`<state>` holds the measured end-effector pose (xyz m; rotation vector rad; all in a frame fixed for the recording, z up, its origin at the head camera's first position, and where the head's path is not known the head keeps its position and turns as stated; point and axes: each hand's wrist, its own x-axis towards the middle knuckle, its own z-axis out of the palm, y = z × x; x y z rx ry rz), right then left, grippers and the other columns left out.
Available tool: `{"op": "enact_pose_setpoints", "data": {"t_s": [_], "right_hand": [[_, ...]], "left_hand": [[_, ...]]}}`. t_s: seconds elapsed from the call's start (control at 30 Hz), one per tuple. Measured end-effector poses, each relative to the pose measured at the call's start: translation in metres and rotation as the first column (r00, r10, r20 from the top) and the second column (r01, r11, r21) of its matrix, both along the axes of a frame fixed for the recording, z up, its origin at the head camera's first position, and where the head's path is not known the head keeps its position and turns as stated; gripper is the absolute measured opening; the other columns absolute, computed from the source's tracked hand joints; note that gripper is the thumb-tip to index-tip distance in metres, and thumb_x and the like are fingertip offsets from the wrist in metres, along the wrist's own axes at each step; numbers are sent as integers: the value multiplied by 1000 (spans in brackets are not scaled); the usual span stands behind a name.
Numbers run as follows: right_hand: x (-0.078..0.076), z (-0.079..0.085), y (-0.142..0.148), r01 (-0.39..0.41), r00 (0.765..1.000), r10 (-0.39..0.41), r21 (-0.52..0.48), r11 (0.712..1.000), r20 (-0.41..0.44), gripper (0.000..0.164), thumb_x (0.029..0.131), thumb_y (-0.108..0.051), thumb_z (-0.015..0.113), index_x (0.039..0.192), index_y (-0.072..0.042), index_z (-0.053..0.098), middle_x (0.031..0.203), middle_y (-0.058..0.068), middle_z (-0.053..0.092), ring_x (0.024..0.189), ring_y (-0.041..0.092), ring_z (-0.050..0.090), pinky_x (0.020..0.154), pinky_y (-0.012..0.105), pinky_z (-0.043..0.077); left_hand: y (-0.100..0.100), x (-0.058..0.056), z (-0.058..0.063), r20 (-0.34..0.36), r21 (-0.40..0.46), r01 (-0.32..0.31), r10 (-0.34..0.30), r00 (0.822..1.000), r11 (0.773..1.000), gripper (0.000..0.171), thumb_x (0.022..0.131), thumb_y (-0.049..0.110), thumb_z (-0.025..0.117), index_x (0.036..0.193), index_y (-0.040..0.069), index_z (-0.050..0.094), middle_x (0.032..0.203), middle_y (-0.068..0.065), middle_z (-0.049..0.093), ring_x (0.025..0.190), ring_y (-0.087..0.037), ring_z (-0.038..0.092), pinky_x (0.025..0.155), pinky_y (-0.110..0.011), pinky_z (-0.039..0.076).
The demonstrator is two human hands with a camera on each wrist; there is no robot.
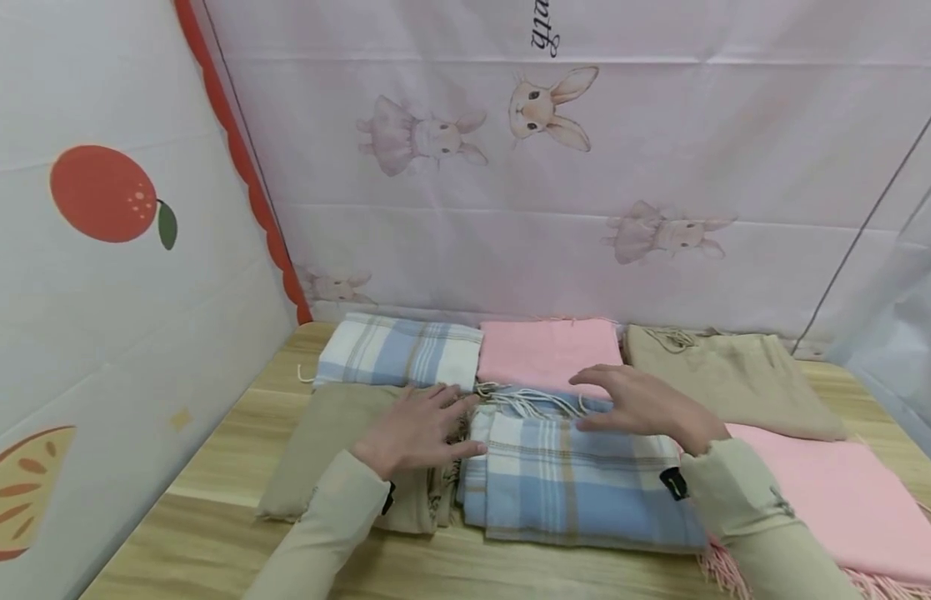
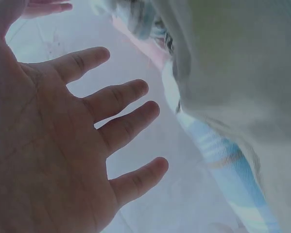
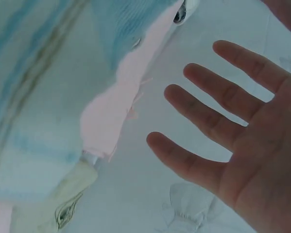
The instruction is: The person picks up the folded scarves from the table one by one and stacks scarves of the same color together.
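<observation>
My left hand (image 1: 426, 429) is over the right part of a folded khaki scarf (image 1: 337, 442) at the front left. In the left wrist view its fingers (image 2: 128, 133) are spread and nearly straight, with no cloth in the palm. Over the back right of a folded blue-and-white plaid scarf (image 1: 570, 492) is my right hand (image 1: 645, 402). The right wrist view shows its fingers (image 3: 218, 104) apart and the palm bare. White tassels (image 1: 528, 404) lie along the plaid scarf's far edge, between the two hands.
Along the back lie another plaid scarf (image 1: 405, 350), a pink scarf (image 1: 548, 350) and a khaki one (image 1: 728, 379). A second pink scarf (image 1: 833, 500) with fringe is at the front right. Printed cloth walls (image 1: 450, 242) stand behind and left of the wooden table (image 1: 210, 517).
</observation>
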<state>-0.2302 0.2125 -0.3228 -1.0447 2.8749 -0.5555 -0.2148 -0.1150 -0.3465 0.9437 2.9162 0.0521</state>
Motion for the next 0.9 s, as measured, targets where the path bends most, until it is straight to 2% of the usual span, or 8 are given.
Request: {"op": "enact_pose_setpoints", "data": {"t_s": [0.23, 0.43, 0.73, 0.9], "right_hand": [[-20, -9, -20, -10, 998, 7, -45, 999, -60, 48, 95, -25, 73, 133, 3, 62, 132, 22, 62, 121, 42, 58, 97, 57, 47], [-30, -11, -33, 14, 996, -21, -79, 997, -92, 39, 97, -17, 68, 130, 4, 64, 129, 21, 64, 117, 42, 60, 96, 57, 47], [-48, -16, -45, -33, 999, 30, -97, 995, -36, 39, 96, -16, 68, 128, 6, 64, 128, 21, 65, 113, 45, 62, 93, 56, 50], [-55, -18, -51, -23, 1000, 24, -123, 992, 4, 41, 97, -17, 65, 131, 6, 62, 130, 22, 63, 115, 45, 61, 95, 57, 49]], "left_hand": [[-11, -4, 0, 4, 25, -22, 21, 1000, 999, 74, 99, 61, 52, 155, 14, 44, 156, -19, 41, 144, -39, 37, 113, -67, 23], [-21, -11, -2, 13, 46, -50, 50, 999, 998, 75, 100, 60, 50, 155, 10, 43, 156, -22, 39, 144, -41, 36, 113, -66, 23], [-31, -16, -1, 68, 74, -95, 90, 994, 993, 79, 99, 62, 51, 156, 8, 41, 158, -22, 35, 146, -40, 32, 113, -68, 20], [-36, -20, -1, 48, 75, -93, 89, 995, 993, 80, 98, 63, 51, 155, 7, 41, 158, -23, 36, 146, -41, 32, 112, -70, 21]]}}
